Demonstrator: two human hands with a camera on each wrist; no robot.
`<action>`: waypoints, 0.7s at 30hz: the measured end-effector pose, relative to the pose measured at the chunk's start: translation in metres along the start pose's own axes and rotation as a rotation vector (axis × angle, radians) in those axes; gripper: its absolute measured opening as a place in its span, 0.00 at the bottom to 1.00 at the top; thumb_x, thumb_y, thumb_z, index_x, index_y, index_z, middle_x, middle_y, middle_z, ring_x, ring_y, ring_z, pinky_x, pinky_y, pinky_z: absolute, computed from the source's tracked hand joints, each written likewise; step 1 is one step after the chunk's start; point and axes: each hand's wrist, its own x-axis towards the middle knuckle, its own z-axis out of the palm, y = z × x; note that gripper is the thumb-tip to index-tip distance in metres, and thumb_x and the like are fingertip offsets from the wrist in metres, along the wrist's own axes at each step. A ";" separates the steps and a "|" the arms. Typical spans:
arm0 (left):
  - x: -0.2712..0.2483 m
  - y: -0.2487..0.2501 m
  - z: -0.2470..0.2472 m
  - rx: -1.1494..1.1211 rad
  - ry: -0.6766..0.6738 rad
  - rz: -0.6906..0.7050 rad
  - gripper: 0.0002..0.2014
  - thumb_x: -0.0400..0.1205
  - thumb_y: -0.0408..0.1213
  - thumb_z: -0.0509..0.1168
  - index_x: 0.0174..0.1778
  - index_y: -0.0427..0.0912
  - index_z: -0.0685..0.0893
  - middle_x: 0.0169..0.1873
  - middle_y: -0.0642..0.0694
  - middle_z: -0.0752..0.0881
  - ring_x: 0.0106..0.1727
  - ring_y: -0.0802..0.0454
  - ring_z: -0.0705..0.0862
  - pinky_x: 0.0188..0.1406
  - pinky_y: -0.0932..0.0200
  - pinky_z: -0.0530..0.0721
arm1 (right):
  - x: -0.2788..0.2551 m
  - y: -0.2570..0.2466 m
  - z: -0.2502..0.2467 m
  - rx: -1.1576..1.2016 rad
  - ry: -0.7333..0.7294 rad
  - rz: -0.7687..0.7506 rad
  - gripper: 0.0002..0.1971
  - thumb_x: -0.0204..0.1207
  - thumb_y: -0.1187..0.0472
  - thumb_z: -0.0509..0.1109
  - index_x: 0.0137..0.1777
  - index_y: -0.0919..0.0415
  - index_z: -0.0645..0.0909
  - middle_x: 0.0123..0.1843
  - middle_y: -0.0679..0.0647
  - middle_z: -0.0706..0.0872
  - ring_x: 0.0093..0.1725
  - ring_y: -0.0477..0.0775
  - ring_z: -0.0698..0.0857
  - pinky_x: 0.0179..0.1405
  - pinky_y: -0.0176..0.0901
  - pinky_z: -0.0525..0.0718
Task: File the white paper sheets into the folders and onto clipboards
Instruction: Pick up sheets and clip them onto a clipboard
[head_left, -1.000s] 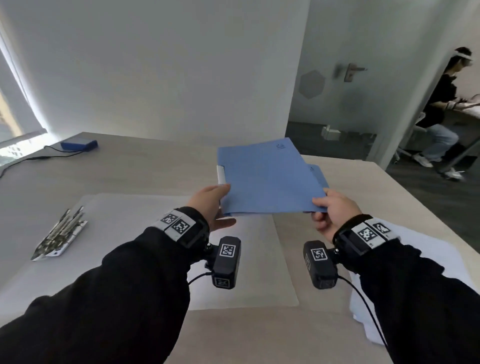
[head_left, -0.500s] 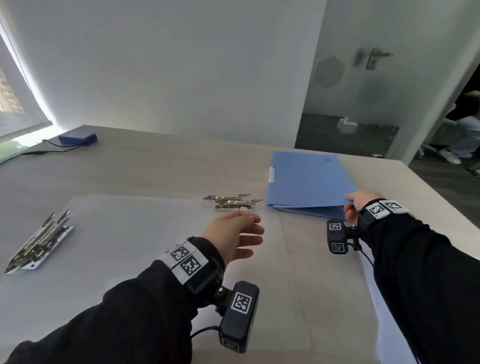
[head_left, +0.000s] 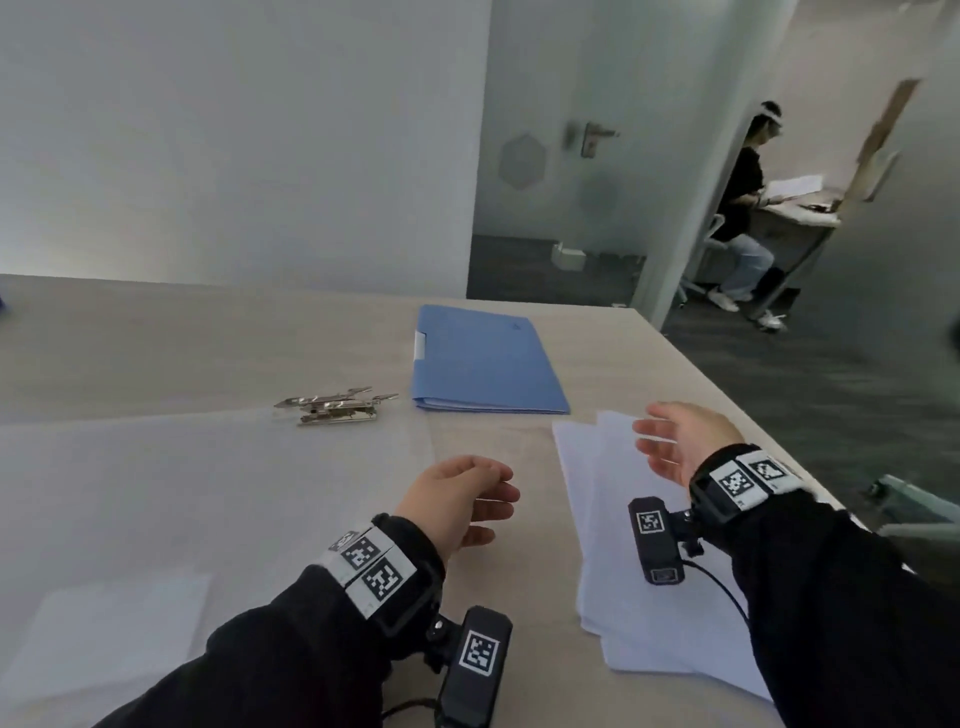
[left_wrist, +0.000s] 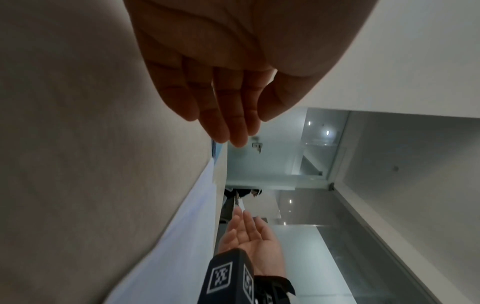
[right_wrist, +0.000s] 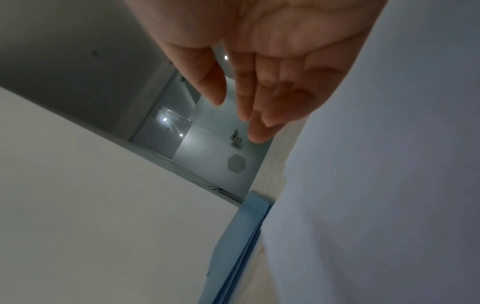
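Note:
A stack of blue folders (head_left: 485, 371) lies shut on the table's far right part, its edge also showing in the right wrist view as blue folders (right_wrist: 233, 244). Loose white paper sheets (head_left: 649, 597) lie near the right edge, seen as white paper sheets (right_wrist: 389, 185) and white paper sheets (left_wrist: 182, 226) in the wrist views. My right hand (head_left: 670, 447) hovers over them with straight fingers (right_wrist: 257, 115), holding nothing. My left hand (head_left: 478, 499) hangs over the table left of the sheets, fingers (left_wrist: 228, 123) relaxed and empty. Metal clips (head_left: 335, 405) lie left of the folders.
A large translucent sheet (head_left: 182, 509) covers the table's left half. The table's right edge (head_left: 727, 395) drops to dark floor. A person (head_left: 748, 208) sits at a desk beyond the glass door (head_left: 550, 171).
Both hands let go of the blue folders, which now lie on the table. The hands drew back toward me, the right one coming over the white sheets. My view turned right.

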 end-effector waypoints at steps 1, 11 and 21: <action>-0.003 -0.003 0.013 0.015 -0.018 0.000 0.08 0.82 0.36 0.62 0.43 0.44 0.87 0.39 0.46 0.91 0.41 0.50 0.88 0.38 0.55 0.80 | -0.009 0.001 -0.019 -0.057 0.020 -0.021 0.12 0.77 0.57 0.67 0.58 0.60 0.83 0.45 0.56 0.91 0.33 0.54 0.85 0.28 0.38 0.77; 0.005 -0.031 0.088 0.370 -0.064 0.060 0.20 0.77 0.42 0.65 0.66 0.54 0.82 0.65 0.50 0.85 0.63 0.50 0.84 0.71 0.50 0.78 | -0.051 0.031 -0.145 -0.386 0.186 0.061 0.18 0.78 0.59 0.66 0.65 0.68 0.80 0.66 0.70 0.83 0.49 0.60 0.80 0.46 0.51 0.78; 0.028 -0.057 0.097 0.606 -0.135 0.021 0.44 0.60 0.63 0.62 0.77 0.60 0.70 0.78 0.57 0.72 0.83 0.55 0.63 0.82 0.45 0.61 | -0.060 0.041 -0.158 -0.043 0.137 0.219 0.07 0.81 0.63 0.60 0.44 0.66 0.75 0.39 0.59 0.85 0.35 0.58 0.83 0.35 0.48 0.81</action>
